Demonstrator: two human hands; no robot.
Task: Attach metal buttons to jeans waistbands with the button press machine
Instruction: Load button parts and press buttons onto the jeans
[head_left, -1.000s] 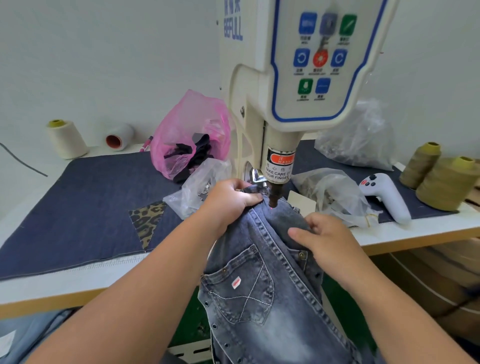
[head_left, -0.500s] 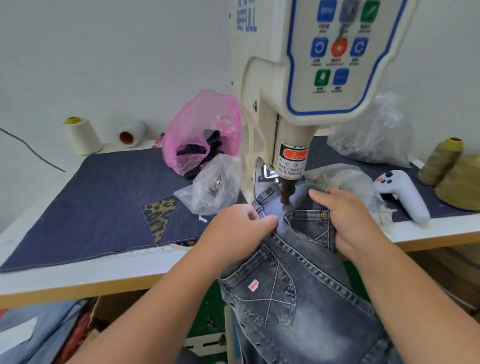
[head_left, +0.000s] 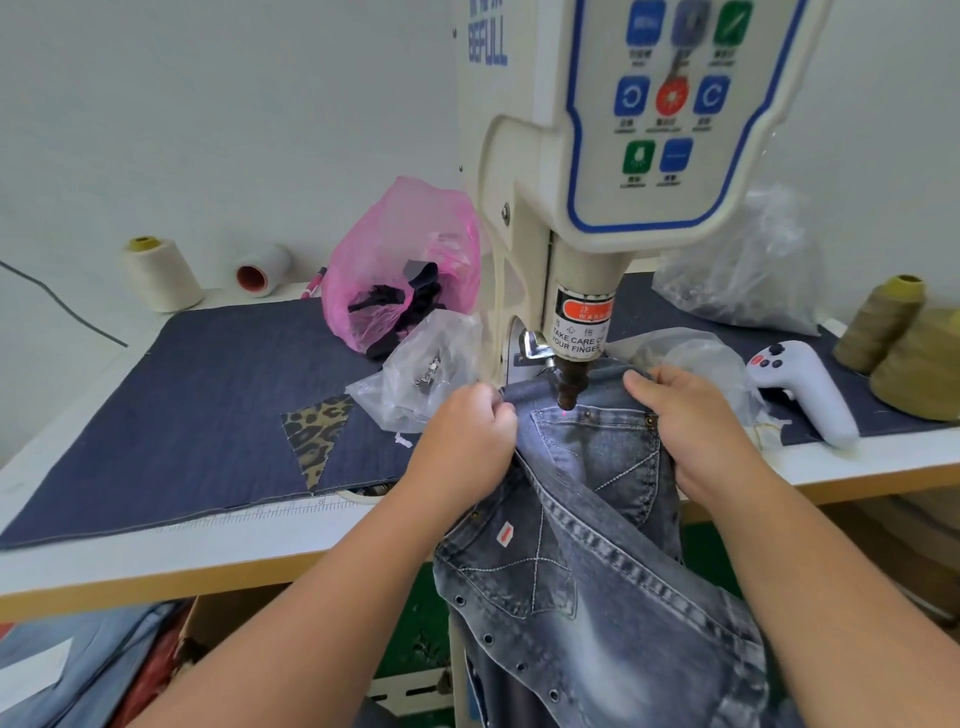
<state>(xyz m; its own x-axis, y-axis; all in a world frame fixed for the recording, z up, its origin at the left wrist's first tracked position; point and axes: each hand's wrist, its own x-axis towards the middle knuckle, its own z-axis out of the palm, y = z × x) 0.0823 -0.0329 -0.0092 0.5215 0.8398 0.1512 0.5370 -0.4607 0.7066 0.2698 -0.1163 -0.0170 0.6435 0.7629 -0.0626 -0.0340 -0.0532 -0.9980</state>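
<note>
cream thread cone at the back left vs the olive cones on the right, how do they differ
The cream thread cone is pale off-white; the olive cones are dull khaki green. The cream one stands alone on the bare white table, whereas the olive ones stand close together as a pair. All stand upright.

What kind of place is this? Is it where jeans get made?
Probably a small clothing workshop. A button press machine stands on the table, a person's hands hold grey jeans under its punch, and big cones of thread sit nearby.
</note>
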